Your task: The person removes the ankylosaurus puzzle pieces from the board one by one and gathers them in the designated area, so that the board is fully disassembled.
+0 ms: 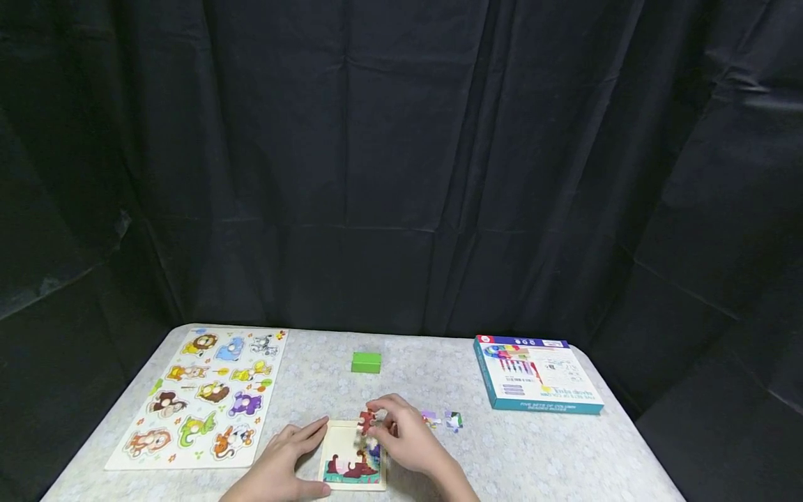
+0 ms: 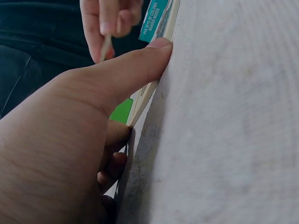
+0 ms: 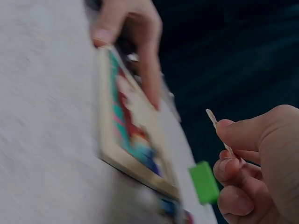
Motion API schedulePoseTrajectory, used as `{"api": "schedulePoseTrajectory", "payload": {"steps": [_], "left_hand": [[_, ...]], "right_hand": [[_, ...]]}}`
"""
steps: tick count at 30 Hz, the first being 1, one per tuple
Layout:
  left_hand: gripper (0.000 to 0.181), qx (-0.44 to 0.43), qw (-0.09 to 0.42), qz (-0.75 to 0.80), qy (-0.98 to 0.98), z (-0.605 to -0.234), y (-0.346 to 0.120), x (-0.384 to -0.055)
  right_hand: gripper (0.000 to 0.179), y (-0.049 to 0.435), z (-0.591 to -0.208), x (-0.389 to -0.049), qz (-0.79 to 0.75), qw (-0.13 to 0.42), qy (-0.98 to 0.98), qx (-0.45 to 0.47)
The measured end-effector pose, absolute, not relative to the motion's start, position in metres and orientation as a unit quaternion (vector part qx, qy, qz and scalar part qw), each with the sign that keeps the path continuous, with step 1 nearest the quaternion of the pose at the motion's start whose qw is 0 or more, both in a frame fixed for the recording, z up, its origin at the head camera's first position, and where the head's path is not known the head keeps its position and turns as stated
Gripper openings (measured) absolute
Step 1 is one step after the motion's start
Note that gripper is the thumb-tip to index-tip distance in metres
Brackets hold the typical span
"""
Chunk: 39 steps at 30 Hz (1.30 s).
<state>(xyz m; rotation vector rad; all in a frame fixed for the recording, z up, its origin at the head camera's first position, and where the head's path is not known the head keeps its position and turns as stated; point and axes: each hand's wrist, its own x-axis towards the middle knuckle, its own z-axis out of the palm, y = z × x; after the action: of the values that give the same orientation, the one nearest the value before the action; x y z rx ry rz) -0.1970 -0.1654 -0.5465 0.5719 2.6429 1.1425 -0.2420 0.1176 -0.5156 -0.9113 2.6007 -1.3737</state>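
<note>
In the head view a small wooden jigsaw tray point(image 1: 355, 489) lies flat at the table's front, partly filled with pieces of a brown animal picture. The left hand point(image 1: 285, 460) holds the tray's left side, thumb at its near corner and index finger at its far corner. Above the tray's right part, the right hand point(image 1: 408, 434) pinches a reddish-brown jigsaw piece point(image 1: 366, 421) between thumb and fingers. The right wrist view shows that piece point(image 3: 212, 117) edge-on, raised off the tray point(image 3: 135, 172). Loose jigsaw pieces point(image 1: 454, 420) lie right of the right hand, one partly hidden by it.
A green block point(image 1: 366, 362) sits behind the tray. On the left lies a large animal puzzle board point(image 1: 203, 397), and at the right a teal-edged box point(image 1: 539, 376). Dark curtains point(image 1: 389, 174) hang around the table's back and sides.
</note>
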Motion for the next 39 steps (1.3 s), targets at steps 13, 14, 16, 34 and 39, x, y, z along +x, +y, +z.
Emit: {"api": "schedulePoseTrajectory", "payload": {"steps": [13, 14, 16, 34, 39], "left_hand": [[0.1, 0.214, 0.073, 0.384, 0.895, -0.55, -0.165, -0.195], [0.1, 0.216, 0.07, 0.384, 0.895, -0.55, -0.165, -0.194], [0.1, 0.218, 0.068, 0.383, 0.895, -0.551, -0.165, -0.194], [0.103, 0.201, 0.042, 0.366, 0.908, -0.547, -0.161, -0.197], [0.104, 0.196, 0.058, 0.375, 0.904, -0.549, -0.163, -0.196]], "right_hand": [[0.034, 0.19, -0.502, -0.25, -0.421, -0.046, 0.879, -0.219], [0.034, 0.196, -0.504, -0.249, -0.418, -0.039, 0.881, -0.216], [0.034, 0.206, -0.508, -0.245, -0.416, -0.024, 0.884, -0.212], [0.032, 0.217, -0.549, -0.223, -0.361, -0.013, 0.893, -0.269], [0.032, 0.216, -0.554, -0.223, -0.364, -0.012, 0.89, -0.274]]}}
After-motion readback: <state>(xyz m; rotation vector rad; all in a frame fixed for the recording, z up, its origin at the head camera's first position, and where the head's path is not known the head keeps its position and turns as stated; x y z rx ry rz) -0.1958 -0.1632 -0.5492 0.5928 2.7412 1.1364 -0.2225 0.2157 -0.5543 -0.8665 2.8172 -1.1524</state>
